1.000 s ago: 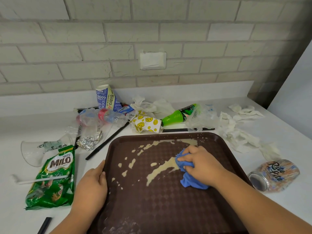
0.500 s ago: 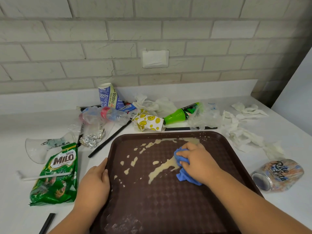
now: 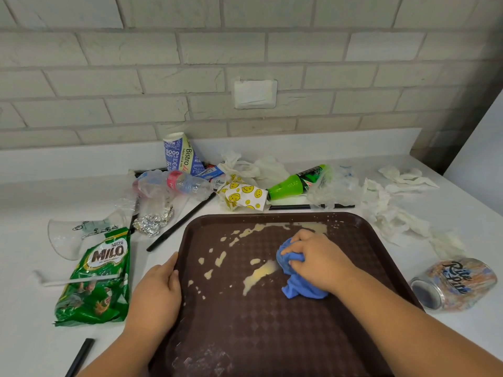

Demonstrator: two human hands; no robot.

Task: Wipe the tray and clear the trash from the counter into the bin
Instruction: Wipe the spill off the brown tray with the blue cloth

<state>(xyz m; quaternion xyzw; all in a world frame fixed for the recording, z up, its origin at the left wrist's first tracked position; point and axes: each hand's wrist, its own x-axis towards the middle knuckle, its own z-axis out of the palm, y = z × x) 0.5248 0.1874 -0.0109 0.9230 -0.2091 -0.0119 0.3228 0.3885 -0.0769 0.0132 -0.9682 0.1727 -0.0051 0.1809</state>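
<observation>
The brown tray (image 3: 272, 336) lies flat on the white counter (image 3: 27, 336). Its far edge runs parallel to the brick wall and its near end is cut off by the frame, so its long axis cannot be judged. A beige spill streak (image 3: 258, 276) on it runs from 7 to 1 o'clock, with smaller splashes towards 11 o'clock.

The right hand (image 3: 318, 259) comes in from 5 o'clock, palm down just right of the tray's middle. Its fingers are curled and clamped on a bunched blue cloth (image 3: 299, 291), which touches the streak's upper end.

The left hand (image 3: 155, 292) sits at the tray's 9 o'clock rim, fingers together and bent over the edge, gripping it.

A Milo packet (image 3: 98, 278) lies at 9 o'clock beside the tray, and a Rite 'n Lite can (image 3: 454, 284) lies on its side at 3 o'clock.
</observation>
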